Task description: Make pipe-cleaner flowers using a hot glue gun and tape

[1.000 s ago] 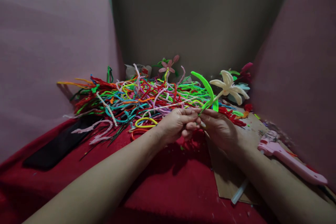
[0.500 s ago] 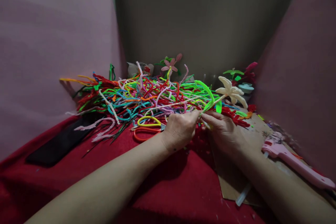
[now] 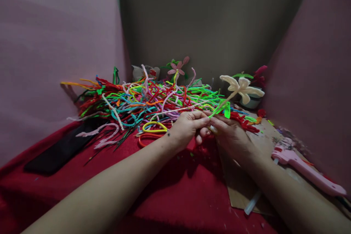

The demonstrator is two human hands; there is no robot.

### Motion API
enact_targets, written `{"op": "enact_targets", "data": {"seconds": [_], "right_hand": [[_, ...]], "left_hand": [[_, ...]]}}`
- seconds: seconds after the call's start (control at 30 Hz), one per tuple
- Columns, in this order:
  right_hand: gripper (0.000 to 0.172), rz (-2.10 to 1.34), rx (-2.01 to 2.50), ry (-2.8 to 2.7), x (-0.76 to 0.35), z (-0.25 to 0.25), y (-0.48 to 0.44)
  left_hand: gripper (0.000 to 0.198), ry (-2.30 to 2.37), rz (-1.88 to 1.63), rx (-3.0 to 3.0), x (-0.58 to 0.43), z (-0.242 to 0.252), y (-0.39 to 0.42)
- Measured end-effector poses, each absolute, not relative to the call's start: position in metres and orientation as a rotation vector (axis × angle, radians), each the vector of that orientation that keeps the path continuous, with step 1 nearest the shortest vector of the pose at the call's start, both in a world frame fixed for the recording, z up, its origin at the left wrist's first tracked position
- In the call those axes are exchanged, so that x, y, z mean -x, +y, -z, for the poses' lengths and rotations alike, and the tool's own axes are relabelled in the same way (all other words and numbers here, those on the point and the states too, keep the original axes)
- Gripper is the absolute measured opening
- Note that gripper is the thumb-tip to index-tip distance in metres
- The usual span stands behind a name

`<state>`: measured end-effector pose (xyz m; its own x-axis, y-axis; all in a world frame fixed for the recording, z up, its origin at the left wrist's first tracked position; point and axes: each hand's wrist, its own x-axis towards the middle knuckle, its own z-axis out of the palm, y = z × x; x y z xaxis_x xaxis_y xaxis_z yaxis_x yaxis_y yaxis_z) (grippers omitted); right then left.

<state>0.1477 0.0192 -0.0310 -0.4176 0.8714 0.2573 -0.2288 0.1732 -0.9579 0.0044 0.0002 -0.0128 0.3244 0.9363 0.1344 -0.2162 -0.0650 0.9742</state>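
Note:
A cream pipe-cleaner flower [image 3: 241, 87] stands up on a thin stem that runs down into my two hands. My left hand [image 3: 188, 127] is closed, its fingers pinching the stem's lower end. My right hand [image 3: 228, 134] is closed on the same stem right beside it, where a bright green pipe cleaner [image 3: 225, 109] is wound around it. Both hands meet above the red cloth [image 3: 175, 190], just in front of a big heap of coloured pipe cleaners [image 3: 148, 98].
A pink glue gun [image 3: 304, 168] lies on a brown cardboard sheet [image 3: 241, 186] at the right. A black flat object [image 3: 60, 150] lies at the left. A pink flower [image 3: 178, 67] and a small pot [image 3: 251, 100] stand at the back, before a cardboard wall.
The long green pipe cleaner that arched up beside the flower has been drawn down close to the stem. The cream flower has tilted more upright. My hands stayed together.

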Motion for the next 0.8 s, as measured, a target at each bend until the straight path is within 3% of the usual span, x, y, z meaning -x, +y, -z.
{"op": "enact_targets", "data": {"seconds": [0.27,0.4,0.63,0.8], "right_hand": [[0.015,-1.325,0.6,-1.433,-0.15,0.041,0.025],[0.025,-1.247,0.674,-1.421,-0.15,0.04,0.025],[0.023,-1.121,0.81,-1.499,-0.151,0.027,0.018],[0.02,-1.027,0.838,-1.628,-0.15,0.021,0.011]], "left_hand": [[0.017,0.552,-0.972,-1.068,-0.002,0.012,0.002],[0.026,0.746,-1.017,-1.332,-0.002,0.008,0.002],[0.011,1.312,-1.304,-2.055,-0.005,0.019,0.0],[0.019,1.482,-1.175,-2.439,-0.004,0.026,-0.006]]}}
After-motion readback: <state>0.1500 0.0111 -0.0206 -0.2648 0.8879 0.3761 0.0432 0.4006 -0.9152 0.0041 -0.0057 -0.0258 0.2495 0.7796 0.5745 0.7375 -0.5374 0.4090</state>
